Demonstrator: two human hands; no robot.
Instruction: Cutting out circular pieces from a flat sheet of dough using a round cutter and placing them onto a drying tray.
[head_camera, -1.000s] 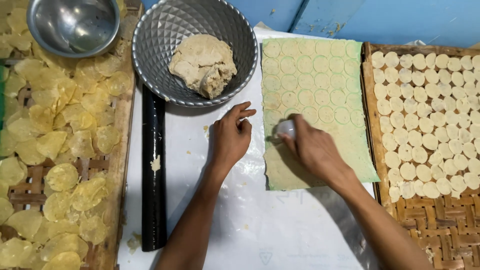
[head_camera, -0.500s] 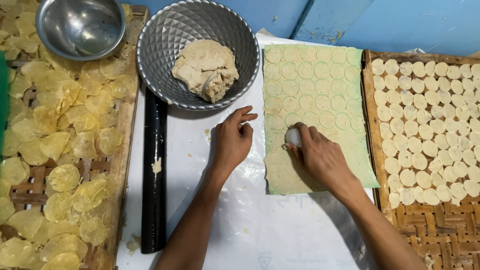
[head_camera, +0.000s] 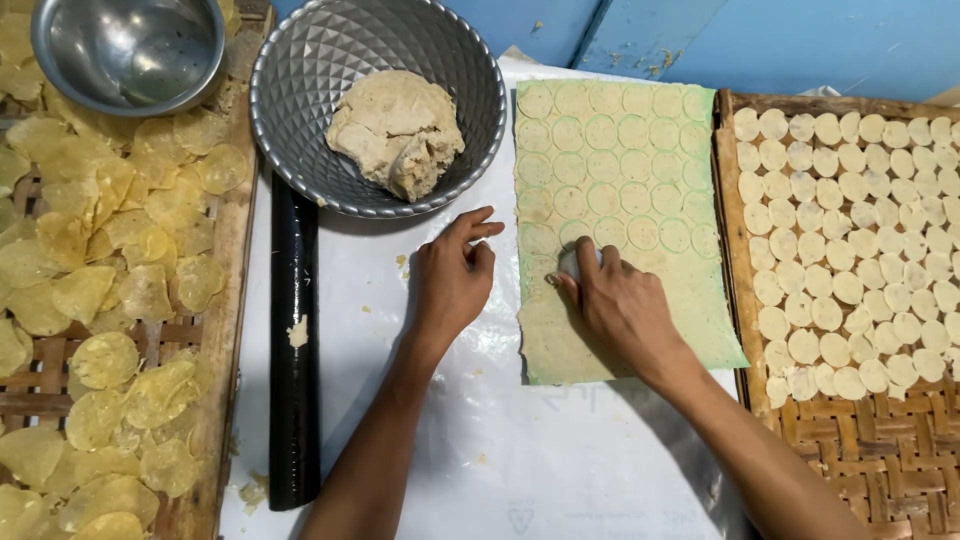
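Note:
A flat sheet of pale green dough (head_camera: 625, 200) lies on a white plastic mat (head_camera: 480, 440), marked with several rows of cut circles. My right hand (head_camera: 620, 305) presses a small round cutter (head_camera: 572, 262) into the sheet's left side, fingers wrapped over it. My left hand (head_camera: 455, 275) rests on the mat just left of the sheet, fingers loosely curled and touching nothing else. Most of the cutter is hidden under my fingers.
A patterned metal bowl (head_camera: 300, 120) holds a lump of dough (head_camera: 398, 130). A black rolling pin (head_camera: 294, 350) lies along the mat's left edge. Left woven tray (head_camera: 30, 390) carries yellow crisps and a steel bowl (head_camera: 125, 50); right woven tray (head_camera: 850, 440) holds pale dough discs.
My right hand has shifted the cutter leftward along the sheet to its left side. My left hand has stayed almost still on the mat.

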